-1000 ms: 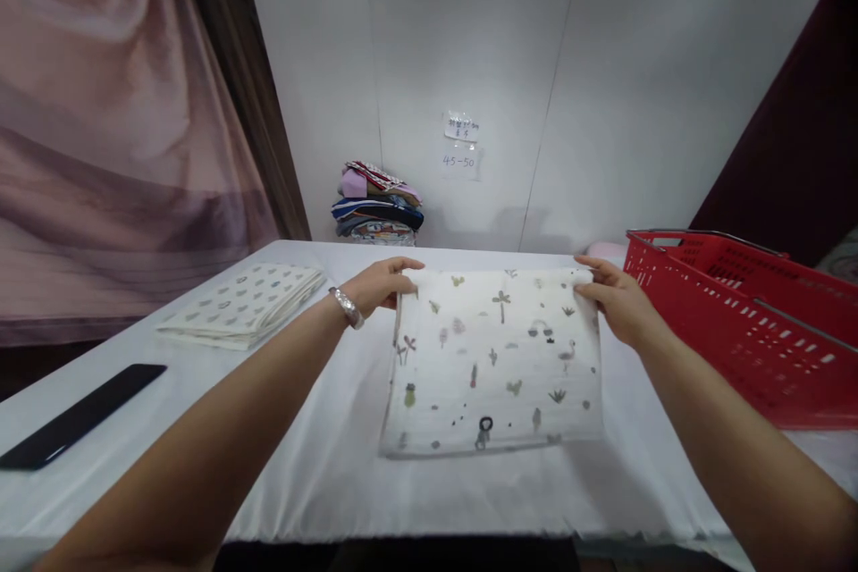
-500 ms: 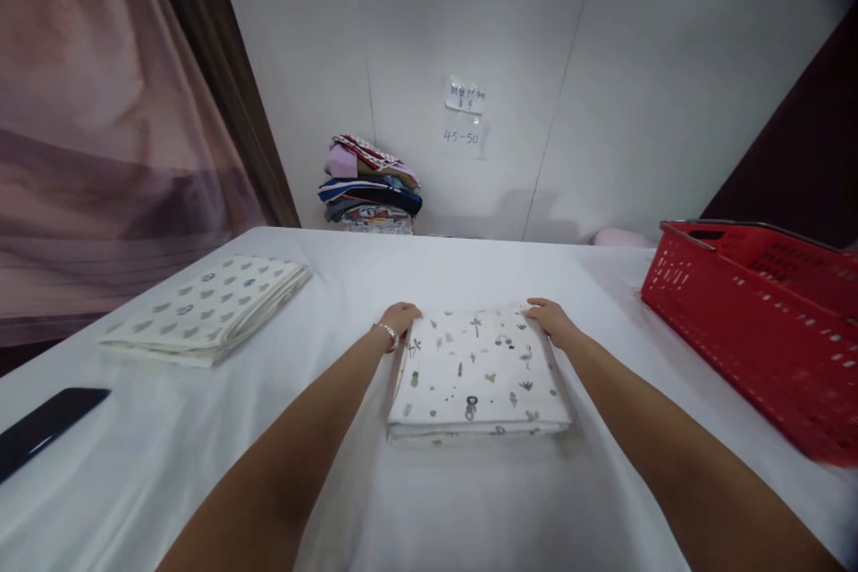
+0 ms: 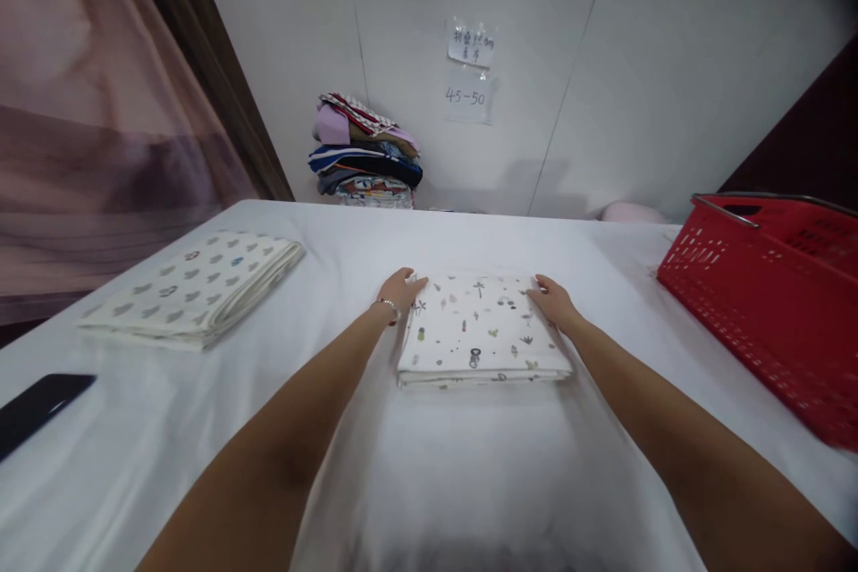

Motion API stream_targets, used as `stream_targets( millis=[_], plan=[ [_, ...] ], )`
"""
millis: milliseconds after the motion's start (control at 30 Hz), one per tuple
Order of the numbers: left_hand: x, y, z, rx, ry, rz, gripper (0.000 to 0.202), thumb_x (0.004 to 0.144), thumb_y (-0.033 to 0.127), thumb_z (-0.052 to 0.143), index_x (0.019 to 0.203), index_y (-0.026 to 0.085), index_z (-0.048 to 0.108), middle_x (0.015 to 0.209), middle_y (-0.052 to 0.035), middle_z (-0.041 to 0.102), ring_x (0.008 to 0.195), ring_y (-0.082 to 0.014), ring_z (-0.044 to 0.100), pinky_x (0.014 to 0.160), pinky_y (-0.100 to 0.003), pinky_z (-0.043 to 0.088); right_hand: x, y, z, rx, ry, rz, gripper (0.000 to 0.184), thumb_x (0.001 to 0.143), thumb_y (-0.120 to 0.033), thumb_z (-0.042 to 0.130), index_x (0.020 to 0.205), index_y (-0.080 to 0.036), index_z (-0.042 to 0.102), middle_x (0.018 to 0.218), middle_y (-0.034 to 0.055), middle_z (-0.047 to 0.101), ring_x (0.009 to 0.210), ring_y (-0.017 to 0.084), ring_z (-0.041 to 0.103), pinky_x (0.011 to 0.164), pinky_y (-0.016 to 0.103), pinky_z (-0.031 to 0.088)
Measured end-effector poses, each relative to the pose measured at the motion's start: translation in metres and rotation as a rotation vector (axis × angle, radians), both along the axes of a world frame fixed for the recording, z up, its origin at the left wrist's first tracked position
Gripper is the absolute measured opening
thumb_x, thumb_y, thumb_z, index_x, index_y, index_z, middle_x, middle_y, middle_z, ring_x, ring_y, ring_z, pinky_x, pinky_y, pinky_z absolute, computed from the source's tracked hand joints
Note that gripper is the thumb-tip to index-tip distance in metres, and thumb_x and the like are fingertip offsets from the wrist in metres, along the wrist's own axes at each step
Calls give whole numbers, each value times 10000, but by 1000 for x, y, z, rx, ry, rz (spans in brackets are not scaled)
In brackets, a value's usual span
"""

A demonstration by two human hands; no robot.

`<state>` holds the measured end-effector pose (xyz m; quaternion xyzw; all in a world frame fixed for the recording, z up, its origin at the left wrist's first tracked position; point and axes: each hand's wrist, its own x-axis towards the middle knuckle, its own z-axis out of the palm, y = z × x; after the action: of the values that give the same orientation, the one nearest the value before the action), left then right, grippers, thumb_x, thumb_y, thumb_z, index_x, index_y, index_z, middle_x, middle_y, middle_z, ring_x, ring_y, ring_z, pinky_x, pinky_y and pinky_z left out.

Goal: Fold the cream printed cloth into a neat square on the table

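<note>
A folded white cloth [image 3: 483, 331] printed with small palms, pineapples and birds lies flat in front of me, its folded edge towards me. At its far left corner is my left hand [image 3: 400, 293], wearing a bracelet [image 3: 387, 307]. The thumb touches the cloth's edge and the fingers are apart from it. My right hand [image 3: 555, 302] rests against the far right corner in much the same way, thumb at the cloth and fingers loosely spread. Neither hand grips the fabric.
To the left lies another folded cloth [image 3: 194, 290] with grey cloud prints, and a dark phone [image 3: 44, 411] nearer me. A red basket [image 3: 770, 313] stands at the right. Behind the white table [image 3: 322, 429] is a stack of folded fabrics [image 3: 365, 152] by the wall.
Both hands have loosened from the cloth's far corners, their fingers spreading. The cloth looks flatter on the table. My view has tilted down slightly, so everything sits higher in the picture.
</note>
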<state>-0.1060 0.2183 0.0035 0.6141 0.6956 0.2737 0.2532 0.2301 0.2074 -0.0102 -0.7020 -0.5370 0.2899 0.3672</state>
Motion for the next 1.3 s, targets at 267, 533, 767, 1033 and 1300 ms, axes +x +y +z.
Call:
stream_targets(
  millis=[267,533,767,1033,1300],
  plan=[
    [0,-99,3,260,164,-226,464,742,330,565,1180,188,509,1272,-79,485,1126,-213,474,946,-330,381,17,-90,-5,111,-133,151,406,705,-302,574,1096,-192,591,1179,79,562,1045,215,528,887,345,418],
    [30,-154,-2,487,317,-442,192,803,319,540,950,242,636,1023,-34,639,1005,-200,532,969,-444,302,-4,-141,7,441,-250,471,194,786,-320,533,899,-246,672,1022,49,644,1009,209,549,907,365,407],
    [37,-155,3,547,479,-515,179,829,254,497,951,224,625,973,-38,633,917,-178,537,908,-393,329,-18,-145,-3,547,-420,463,223,839,-294,474,955,-232,653,1015,57,640,964,208,551,871,377,405],
    [44,-166,-2,654,506,-439,215,878,213,387,889,195,601,891,-48,622,863,-166,524,808,-343,353,-20,-154,-7,748,-471,364,225,872,-265,435,962,-243,639,988,51,637,952,204,538,851,385,376],
    [39,-174,-8,629,491,-470,189,868,218,417,928,213,597,915,-41,619,894,-166,518,831,-349,348,-19,-162,-6,723,-490,420,229,864,-245,440,962,-256,647,947,53,624,911,203,533,815,373,392]
  ],
)
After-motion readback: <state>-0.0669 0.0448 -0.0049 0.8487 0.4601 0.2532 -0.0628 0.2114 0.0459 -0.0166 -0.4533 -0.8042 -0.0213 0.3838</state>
